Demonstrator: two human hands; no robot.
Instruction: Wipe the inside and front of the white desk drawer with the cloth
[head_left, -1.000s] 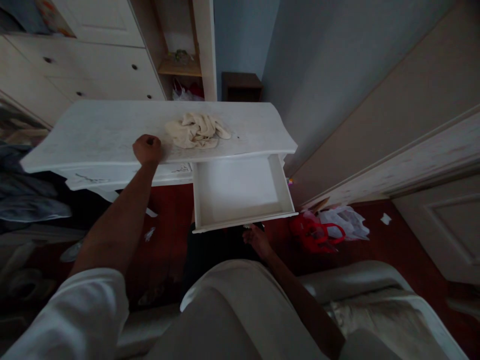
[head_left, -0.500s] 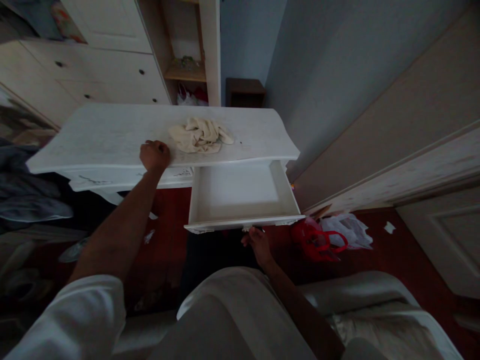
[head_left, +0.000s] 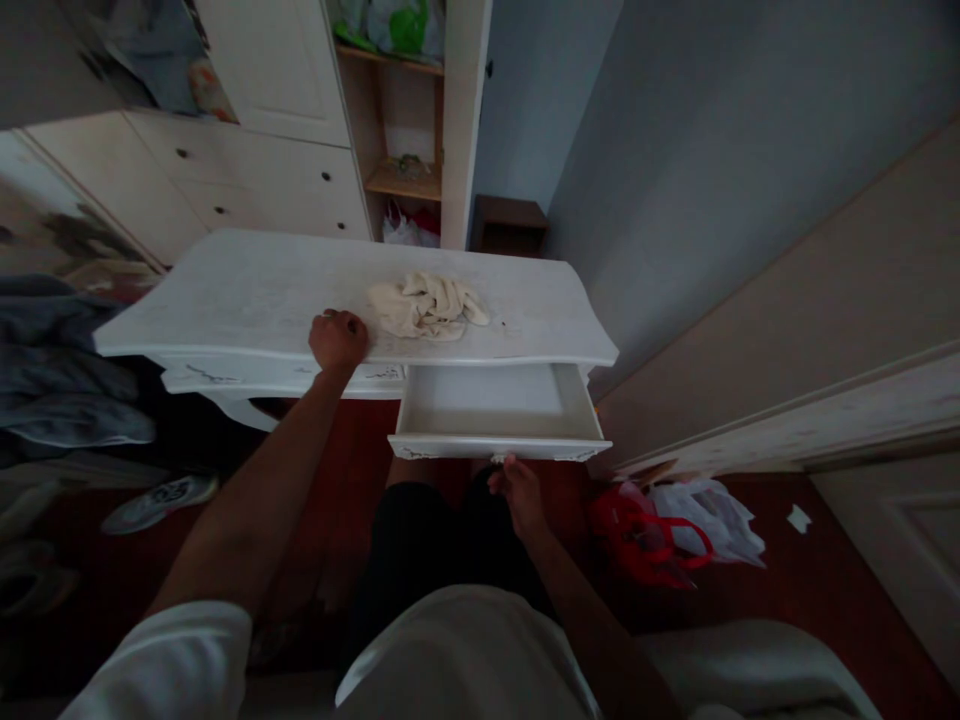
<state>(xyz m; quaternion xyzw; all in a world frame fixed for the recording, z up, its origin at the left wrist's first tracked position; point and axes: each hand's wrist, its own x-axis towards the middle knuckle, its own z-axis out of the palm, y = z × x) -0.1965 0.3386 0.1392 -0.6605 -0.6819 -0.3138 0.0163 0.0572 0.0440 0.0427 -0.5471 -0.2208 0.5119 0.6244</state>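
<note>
Curled into a loose fist, my left hand (head_left: 339,339) rests on the front edge of the white table (head_left: 262,275), with nothing showing in it. Just to its right lies a crumpled cream cloth (head_left: 429,306) on the tabletop. The right-hand drawer (head_left: 499,400) is pulled partly out, and its visible inside is bare. At the middle of the drawer's front, the fingers of my right hand (head_left: 519,492) pinch a small pale knob (head_left: 497,460), mostly covered by the fingertips.
A red bag (head_left: 645,535) and a white plastic bag (head_left: 709,520) lie on the floor to the right. A shoe (head_left: 161,503) and dark clothes (head_left: 67,370) are at left. Behind the table stand a white cabinet (head_left: 262,165) and a small brown box-like stand (head_left: 511,222).
The drawer has slid partway in toward the table, my right hand moving along at its knob. My left hand stays on the table edge. The view has shifted left and up.
</note>
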